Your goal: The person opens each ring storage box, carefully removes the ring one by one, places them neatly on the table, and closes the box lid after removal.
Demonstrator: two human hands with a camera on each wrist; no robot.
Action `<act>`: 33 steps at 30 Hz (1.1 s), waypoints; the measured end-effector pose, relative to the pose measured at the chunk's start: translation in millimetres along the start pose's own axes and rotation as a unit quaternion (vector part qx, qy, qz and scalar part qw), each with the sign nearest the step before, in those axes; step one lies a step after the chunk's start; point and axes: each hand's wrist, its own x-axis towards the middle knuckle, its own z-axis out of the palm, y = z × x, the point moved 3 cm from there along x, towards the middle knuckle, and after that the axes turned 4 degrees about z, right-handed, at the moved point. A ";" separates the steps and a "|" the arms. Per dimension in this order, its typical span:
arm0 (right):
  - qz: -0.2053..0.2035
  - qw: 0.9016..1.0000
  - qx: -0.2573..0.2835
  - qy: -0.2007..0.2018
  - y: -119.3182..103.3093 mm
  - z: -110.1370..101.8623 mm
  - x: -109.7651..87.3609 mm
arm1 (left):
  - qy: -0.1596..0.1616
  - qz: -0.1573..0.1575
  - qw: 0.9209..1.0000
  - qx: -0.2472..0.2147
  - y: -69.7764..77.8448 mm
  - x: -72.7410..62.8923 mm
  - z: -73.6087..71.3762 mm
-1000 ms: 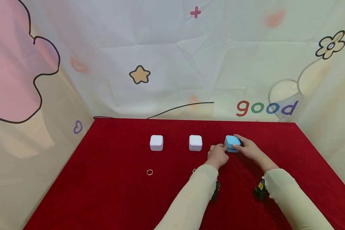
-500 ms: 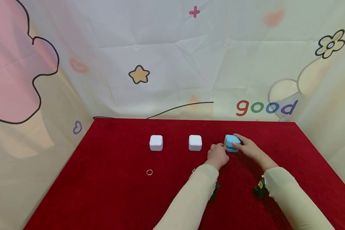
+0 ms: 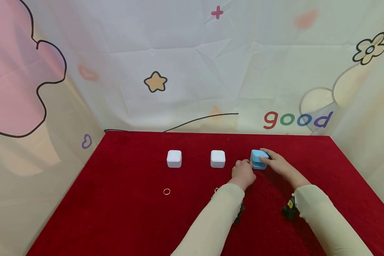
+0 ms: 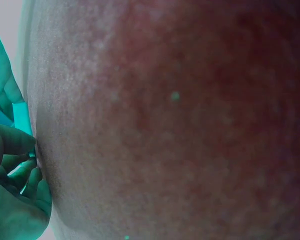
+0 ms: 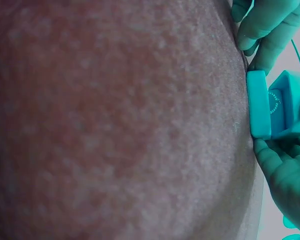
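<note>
A light blue ring box [image 3: 257, 155] sits at the right of the red table, its lid raised from the base. Inside it, the right wrist view shows a ring [image 5: 275, 102] with a beaded band. My right hand [image 3: 280, 166] holds the lid, thumb on the near side and fingers behind. On the other side my left hand [image 3: 244, 174] has curled fingers, and their tips hold the left edge of the base. In the left wrist view the left hand [image 4: 15, 180] hides part of the box.
Two white boxes [image 3: 174, 159] stand in a row left of the blue one. In front of them lies a thin ring [image 3: 166, 191]; another ring [image 3: 216, 190] is partly hidden by the left sleeve [image 3: 214, 217]. A printed curtain [image 3: 192, 71] closes off the back.
The gap between the ring box's lid and base looks wider, as the right hand tilts the lid up. The left hand has stayed at the base.
</note>
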 end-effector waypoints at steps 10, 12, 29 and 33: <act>-0.007 1.000 0.013 -0.015 -2.3 -2.1 3.3 | 0.011 -0.003 1.000 -0.007 -1.2 -4.1 -3.3; -0.007 1.000 0.015 -0.017 -2.5 -2.3 4.0 | 0.011 0.000 1.000 -0.002 -1.6 -3.4 -1.7; -0.002 0.998 0.038 -0.050 -3.8 -9.4 10.9 | 0.019 0.010 1.000 0.017 -1.2 -4.6 0.3; 0.000 0.998 0.031 -0.054 -6.0 -11.1 12.4 | 0.016 0.012 1.000 0.018 -3.0 0.3 4.0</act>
